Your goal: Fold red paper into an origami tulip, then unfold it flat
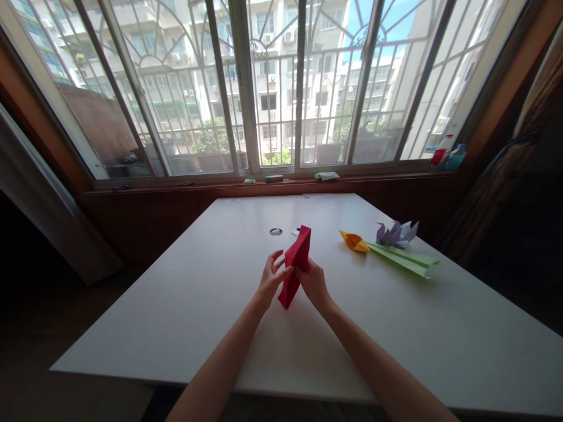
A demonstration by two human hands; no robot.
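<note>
A folded piece of red paper (pixel 299 251) stands tilted above the middle of the white table (pixel 185 293), its long shape running from upper right to lower left. My right hand (pixel 313 280) grips it from the right side, with the thumb on the near face and the other fingers partly hidden behind the paper. On the left side, my left hand (pixel 271 278) touches the paper with its thumb, while its other fingers are spread and curved beside the left edge.
To the right lie an orange folded paper boat (pixel 354 241), a green paper plane (pixel 402 258) and purple-white folded paper figures (pixel 397 233). Two small round items, one a disc (pixel 275 232), lie beyond my hands. Bottles (pixel 455 157) stand on the windowsill (pixel 197 189).
</note>
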